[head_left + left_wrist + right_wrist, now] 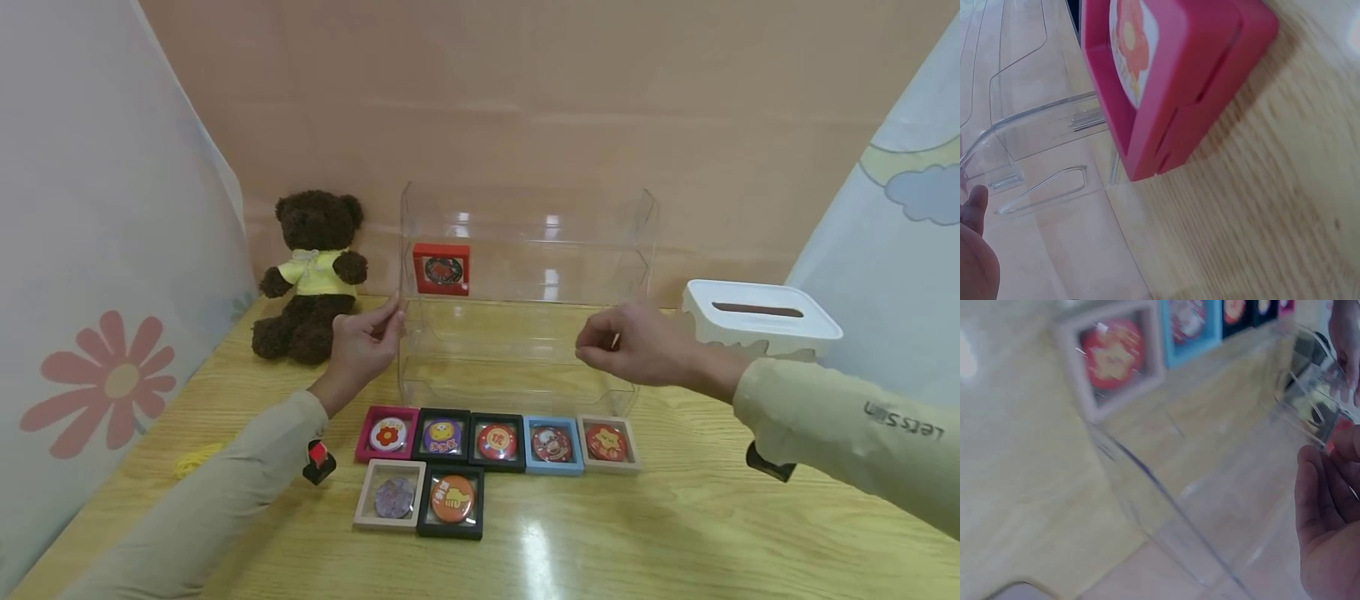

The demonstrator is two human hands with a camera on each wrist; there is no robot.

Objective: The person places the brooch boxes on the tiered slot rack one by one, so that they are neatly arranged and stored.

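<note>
The person's left hand (366, 337) pinches the left edge of the clear tiered rack (517, 340); the right hand (637, 343) hangs before its right side, fingers loosely curled toward the thumb, nothing visible between them. One red framed badge (442, 271) stands at the left of the second tier down. On the wooden table (675, 525) lie a row of five framed badges (496, 442) and a nearer pair (452, 502). With one racked and seven off it, the work looks barely begun.

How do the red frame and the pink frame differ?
The red frame stands in the clear rack; the pink frame lies on the table. The red frame's badge has a dark border; the pink frame's badge is white with a red flower. Both are squarish and hold round badges.
</note>
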